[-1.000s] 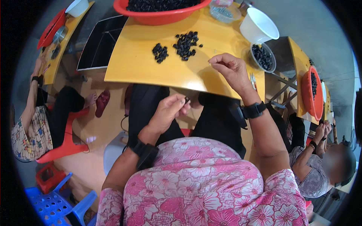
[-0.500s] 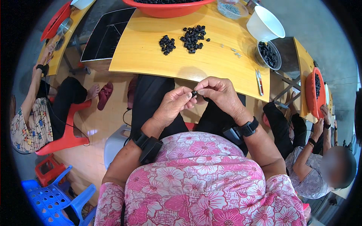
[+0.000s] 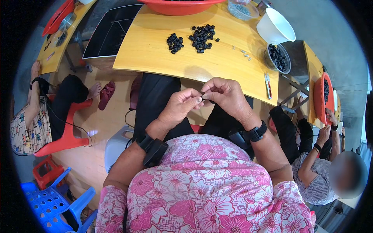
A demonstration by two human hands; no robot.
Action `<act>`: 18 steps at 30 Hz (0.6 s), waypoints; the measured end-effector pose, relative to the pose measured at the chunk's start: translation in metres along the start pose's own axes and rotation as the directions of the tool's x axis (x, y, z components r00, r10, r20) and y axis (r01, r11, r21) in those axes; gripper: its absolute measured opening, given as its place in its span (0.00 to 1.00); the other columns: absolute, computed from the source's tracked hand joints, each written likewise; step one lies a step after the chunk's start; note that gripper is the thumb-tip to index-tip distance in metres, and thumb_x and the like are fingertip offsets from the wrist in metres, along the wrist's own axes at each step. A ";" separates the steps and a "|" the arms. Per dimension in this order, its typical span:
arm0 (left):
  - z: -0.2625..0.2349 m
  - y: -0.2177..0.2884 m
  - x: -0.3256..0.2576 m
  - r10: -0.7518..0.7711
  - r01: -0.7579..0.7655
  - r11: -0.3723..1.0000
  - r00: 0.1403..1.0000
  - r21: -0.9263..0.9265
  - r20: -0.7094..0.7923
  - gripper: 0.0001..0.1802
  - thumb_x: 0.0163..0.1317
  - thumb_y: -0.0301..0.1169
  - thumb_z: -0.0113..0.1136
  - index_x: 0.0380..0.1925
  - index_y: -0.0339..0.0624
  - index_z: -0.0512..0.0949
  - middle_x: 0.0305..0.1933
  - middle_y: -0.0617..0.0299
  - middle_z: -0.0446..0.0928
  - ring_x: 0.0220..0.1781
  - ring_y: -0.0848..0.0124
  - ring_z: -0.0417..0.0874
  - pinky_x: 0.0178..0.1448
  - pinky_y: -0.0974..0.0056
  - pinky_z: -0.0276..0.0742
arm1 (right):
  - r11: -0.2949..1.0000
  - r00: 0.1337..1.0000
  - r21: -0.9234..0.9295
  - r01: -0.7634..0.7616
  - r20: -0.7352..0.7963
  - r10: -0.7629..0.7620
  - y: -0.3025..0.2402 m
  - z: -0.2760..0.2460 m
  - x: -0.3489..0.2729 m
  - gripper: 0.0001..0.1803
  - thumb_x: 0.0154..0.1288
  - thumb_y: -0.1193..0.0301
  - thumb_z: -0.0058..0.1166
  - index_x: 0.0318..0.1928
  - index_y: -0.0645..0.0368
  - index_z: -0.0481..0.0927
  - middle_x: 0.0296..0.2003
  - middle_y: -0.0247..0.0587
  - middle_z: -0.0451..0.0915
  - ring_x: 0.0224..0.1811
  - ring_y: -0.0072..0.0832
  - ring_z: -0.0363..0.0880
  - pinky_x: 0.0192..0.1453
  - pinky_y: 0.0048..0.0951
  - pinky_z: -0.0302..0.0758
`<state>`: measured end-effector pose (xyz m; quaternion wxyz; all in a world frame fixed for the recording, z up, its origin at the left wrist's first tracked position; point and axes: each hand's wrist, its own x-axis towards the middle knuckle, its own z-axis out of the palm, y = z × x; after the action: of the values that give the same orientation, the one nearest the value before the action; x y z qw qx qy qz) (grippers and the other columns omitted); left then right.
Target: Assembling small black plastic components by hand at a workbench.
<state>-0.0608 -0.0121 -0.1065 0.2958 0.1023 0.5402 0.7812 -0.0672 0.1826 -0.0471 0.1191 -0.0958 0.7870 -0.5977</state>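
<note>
Above my lap, just in front of the table edge, both hands meet in a pinch. My left hand (image 3: 182, 104) and my right hand (image 3: 224, 94) hold a small black part (image 3: 202, 97) between thumbs and fingertips, which cover most of it. On the yellow table (image 3: 151, 58) beyond lie two piles of similar black parts, a smaller pile (image 3: 175, 43) at left and a larger pile (image 3: 202, 37) beside it. Several small silver metal pieces (image 3: 245, 53) lie to the right. Small scissors-like snips (image 3: 268, 85) with a red handle rest near the right edge.
A red basin (image 3: 182, 8) stands at the table's far side. At far right are a clear tub (image 3: 243, 11) of metal pieces, a white bowl (image 3: 275, 25) and a tub of black parts (image 3: 277, 58). Co-workers sit left and right; a blue chair (image 3: 50, 206) stands lower left.
The black part shows less between my fingertips than before; both hands keep their pinch and nearly the same place. The left co-worker's hand has drawn back toward the table edge.
</note>
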 end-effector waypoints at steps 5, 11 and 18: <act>0.000 -0.004 0.000 -0.014 0.014 1.000 1.000 0.011 0.007 0.10 0.70 0.33 0.54 0.42 0.38 0.76 0.39 0.67 0.77 0.41 0.80 0.77 0.51 0.70 0.75 | 0.951 0.966 0.168 -0.260 0.048 0.256 0.007 -0.002 0.001 0.03 0.63 0.80 0.57 0.38 0.65 0.81 0.30 0.34 0.82 0.32 0.20 0.81 0.38 0.22 0.80; 0.001 -0.003 0.001 -0.030 0.025 0.989 0.999 -0.144 -0.032 0.09 0.70 0.34 0.54 0.43 0.40 0.76 0.39 0.68 0.77 0.43 0.78 0.78 0.52 0.69 0.76 | 0.911 0.960 0.322 -0.257 -0.020 0.278 0.006 0.003 -0.003 0.04 0.64 0.73 0.58 0.38 0.61 0.82 0.24 0.27 0.77 0.24 0.12 0.71 0.26 0.15 0.66; 0.000 -0.002 0.000 -0.015 0.011 0.991 0.999 -0.133 -0.033 0.09 0.70 0.34 0.55 0.42 0.41 0.77 0.38 0.68 0.77 0.43 0.78 0.79 0.52 0.69 0.76 | 0.907 0.965 0.347 -0.238 -0.020 0.260 0.010 0.008 -0.005 0.04 0.65 0.74 0.58 0.38 0.61 0.82 0.25 0.27 0.78 0.24 0.12 0.71 0.26 0.15 0.66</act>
<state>-0.0605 -0.0115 -0.1082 0.2977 0.0655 0.4928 0.8150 -0.0601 0.1795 -0.0588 0.1832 0.0471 0.6806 -0.7078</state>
